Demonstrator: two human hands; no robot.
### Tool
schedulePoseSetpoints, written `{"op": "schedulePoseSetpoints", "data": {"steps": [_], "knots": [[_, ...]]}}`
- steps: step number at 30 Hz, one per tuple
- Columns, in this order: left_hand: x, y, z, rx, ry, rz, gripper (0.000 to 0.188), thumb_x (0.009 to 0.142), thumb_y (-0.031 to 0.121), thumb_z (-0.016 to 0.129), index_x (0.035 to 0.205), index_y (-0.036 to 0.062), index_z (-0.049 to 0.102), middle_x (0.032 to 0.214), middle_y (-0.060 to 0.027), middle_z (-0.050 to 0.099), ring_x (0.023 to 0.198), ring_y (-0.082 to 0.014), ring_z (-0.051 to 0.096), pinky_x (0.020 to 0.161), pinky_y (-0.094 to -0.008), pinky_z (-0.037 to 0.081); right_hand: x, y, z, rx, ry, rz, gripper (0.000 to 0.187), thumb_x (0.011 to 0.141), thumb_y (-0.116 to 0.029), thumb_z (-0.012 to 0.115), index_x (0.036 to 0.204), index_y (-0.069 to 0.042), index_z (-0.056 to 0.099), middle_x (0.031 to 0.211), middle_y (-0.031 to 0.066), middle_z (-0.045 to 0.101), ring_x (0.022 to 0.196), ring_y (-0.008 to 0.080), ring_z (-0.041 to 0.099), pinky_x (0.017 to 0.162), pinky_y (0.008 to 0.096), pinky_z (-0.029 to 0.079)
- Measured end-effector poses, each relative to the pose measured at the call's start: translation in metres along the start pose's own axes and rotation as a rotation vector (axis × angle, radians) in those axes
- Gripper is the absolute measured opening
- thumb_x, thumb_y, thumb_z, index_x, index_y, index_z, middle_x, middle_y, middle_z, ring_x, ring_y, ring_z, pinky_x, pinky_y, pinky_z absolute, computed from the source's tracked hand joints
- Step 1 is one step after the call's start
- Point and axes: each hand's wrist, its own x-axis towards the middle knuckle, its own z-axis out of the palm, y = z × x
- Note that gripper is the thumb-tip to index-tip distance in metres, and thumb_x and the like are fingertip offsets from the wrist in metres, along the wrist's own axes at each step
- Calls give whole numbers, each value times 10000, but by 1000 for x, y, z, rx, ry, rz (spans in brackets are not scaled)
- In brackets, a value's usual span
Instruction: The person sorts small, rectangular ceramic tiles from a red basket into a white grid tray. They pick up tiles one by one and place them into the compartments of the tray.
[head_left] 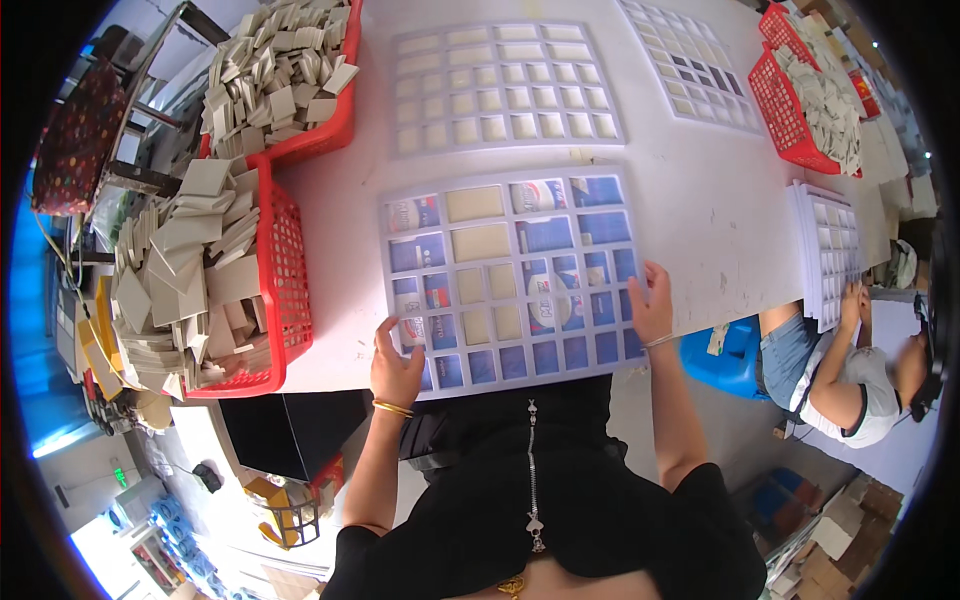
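A white divided tray (508,205) lies flat before me at the table's near edge. Cream square and oblong pieces (474,204) fill several of its cells; the other cells show a blue-and-white printed surface. My left hand (398,368) grips the tray's lower left edge, thumb over the rim. Against the right edge, my right hand (652,305) holds the rim with the thumb on top; its lower fingers are partly hidden. Beyond lies another divided tray (403,90) with cream pieces in its cells.
Red baskets (290,270) heaped with cream tiles (205,250) stand at the left. More red baskets (775,105) and a divided tray with some dark cells (690,60) are at far right. A person (840,385) at right handles a stack of trays (825,250).
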Motion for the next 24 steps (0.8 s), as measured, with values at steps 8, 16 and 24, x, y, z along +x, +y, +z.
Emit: {"op": "schedulePoseSetpoints", "data": {"steps": [8, 16, 24], "knots": [[11, 97, 64, -293, -389, 213, 523, 781, 153, 652, 1255, 90, 439, 847, -99, 616, 491, -226, 536, 525, -369, 454, 34, 84, -147, -518, 325, 315, 599, 912, -511, 507, 1254, -20, 479, 1138, 177, 592, 1070, 323, 571, 937, 415, 421], [66, 157, 139, -398, -474, 318, 516, 776, 114, 652, 1253, 103, 456, 1155, -79, 584, 564, -208, 545, 600, -344, 474, 107, 114, -223, -961, 566, 290, 740, 862, -616, 483, 1407, -127, 370, 1401, 112, 461, 1289, 291, 436, 1020, 597, 259], [216, 40, 78, -191, 407, 159, 557, 757, 65, 641, 1270, 58, 425, 1252, -166, 502, 1065, -307, 530, 899, -378, 434, 169, 56, -38, -617, 193, -108, 676, 880, -453, 544, 1427, -120, 330, 1423, 132, 411, 1350, 278, 341, 1068, 599, 178]]}}
